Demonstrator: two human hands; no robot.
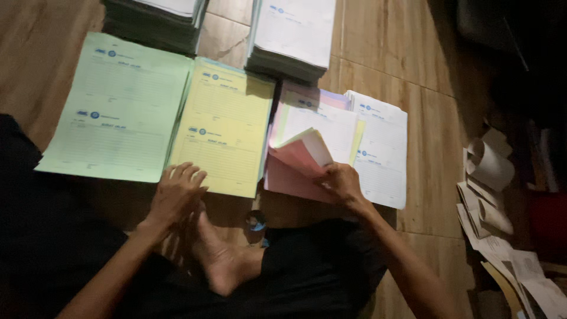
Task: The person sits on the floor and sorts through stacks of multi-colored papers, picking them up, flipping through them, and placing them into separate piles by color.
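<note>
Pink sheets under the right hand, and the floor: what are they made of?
Pink sheets: thin paper, matte; they curl and fan where the right hand lifts them, with printed form lines like the yellow stack beside them. Probably light form paper, though the exact kind cannot be told. Floor: looks like large tiles with a wood-grain finish, slightly glossy; straight joint lines show, so likely ceramic rather than real wood.
</note>
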